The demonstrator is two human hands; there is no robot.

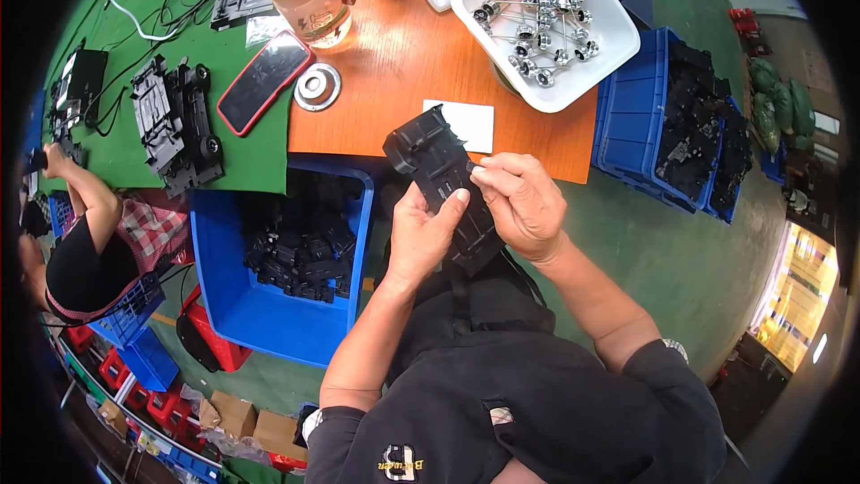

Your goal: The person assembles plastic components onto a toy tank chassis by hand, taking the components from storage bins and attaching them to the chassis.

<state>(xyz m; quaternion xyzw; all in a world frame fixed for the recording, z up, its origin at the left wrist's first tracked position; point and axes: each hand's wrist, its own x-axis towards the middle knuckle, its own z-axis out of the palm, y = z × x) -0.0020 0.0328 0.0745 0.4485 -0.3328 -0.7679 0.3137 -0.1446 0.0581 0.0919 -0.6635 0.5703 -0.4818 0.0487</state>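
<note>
- The counter (394,72) stands ahead of the person, its wood front edge just past the worked part and running crosswise to it.
- A blue crate (228,318), with black plastic pieces (309,264) inside, sits to the left, below the counter's top.
- A white tub (573,81) of metal rods with round ends (543,40) rests on the counter, ahead and to the right, well apart from both hands.
- The black plastic part (419,148) is held up between the person and the counter. Its long axis slants: the far end points ahead and left, the near end back toward the lap and slightly right.
- The left hand (425,229) has hold of the part's left side, thumb laid across the upper face; its fingers underneath are hidden.
- The right hand (524,206) is curled at the right edge, about midway along, thumb and forefinger nearly closed together. Whether they pinch something small cannot be told.
- Both hands are at the part, neither clearly nearer; the left bears on its face, the right on its edge.
</note>
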